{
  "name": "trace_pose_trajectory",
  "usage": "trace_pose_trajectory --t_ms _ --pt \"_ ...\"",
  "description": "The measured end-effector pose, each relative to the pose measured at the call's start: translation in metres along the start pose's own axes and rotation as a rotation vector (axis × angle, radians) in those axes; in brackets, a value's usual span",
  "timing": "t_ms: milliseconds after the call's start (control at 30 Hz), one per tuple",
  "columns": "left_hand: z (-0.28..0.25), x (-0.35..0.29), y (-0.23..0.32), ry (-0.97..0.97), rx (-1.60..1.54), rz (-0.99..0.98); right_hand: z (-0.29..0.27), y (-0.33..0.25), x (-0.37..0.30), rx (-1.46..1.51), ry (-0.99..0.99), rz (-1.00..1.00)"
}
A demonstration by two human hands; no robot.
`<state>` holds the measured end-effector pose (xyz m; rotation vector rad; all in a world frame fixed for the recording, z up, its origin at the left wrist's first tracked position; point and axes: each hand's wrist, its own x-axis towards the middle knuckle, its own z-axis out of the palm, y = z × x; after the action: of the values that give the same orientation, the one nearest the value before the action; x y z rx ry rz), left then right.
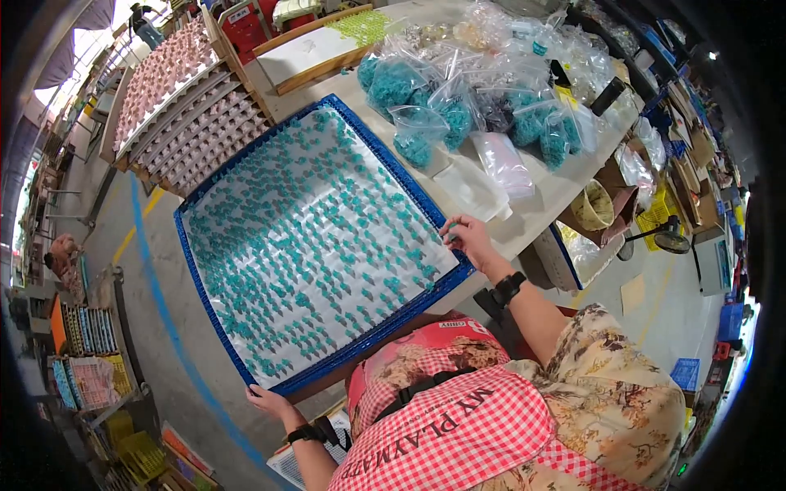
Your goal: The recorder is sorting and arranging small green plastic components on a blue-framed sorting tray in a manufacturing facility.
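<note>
A large blue mesh-rimmed tray (398, 179) lies tilted in front of me, partly over the table's near left side. White sheeting lines it, and many small teal pieces with grey undersides stand on the lining in rows. At its near left corner, my left hand (270, 403) is closed on the rim, with some fingers hidden beneath. My right hand (468, 239) has its fingers curled at the rim near the right corner, gripping the edge. Both wrists wear dark bands.
Clear bags of teal pieces (417, 135) crowd the table (565, 192) beyond the tray. Stacked trays of pink pieces (176, 102) stand at the far left. A wooden-framed tray (319, 51) lies behind. At the right are a fan (671, 239) and open cartons (610, 200).
</note>
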<state>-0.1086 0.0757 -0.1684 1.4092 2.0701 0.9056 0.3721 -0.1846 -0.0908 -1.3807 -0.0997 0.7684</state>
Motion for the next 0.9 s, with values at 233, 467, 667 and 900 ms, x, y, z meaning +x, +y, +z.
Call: trace_pose_trajectory --t_ms 233,467,667,900 --pt "-0.005 0.001 0.018 -0.021 -0.132 -0.195 0.013 -0.022 0.01 -0.67 -0.093 -0.146" --pt "-0.004 0.012 0.007 -0.106 -0.382 -0.255 0.019 0.009 0.026 -1.473 -0.161 -0.71" --pt "0.012 0.021 0.003 0.023 -0.277 -0.301 0.0 -0.03 0.048 -0.116 -0.142 0.189" --pt "0.018 0.01 0.022 0.163 0.217 -0.389 0.005 -0.093 0.067 0.431 -0.283 0.207"
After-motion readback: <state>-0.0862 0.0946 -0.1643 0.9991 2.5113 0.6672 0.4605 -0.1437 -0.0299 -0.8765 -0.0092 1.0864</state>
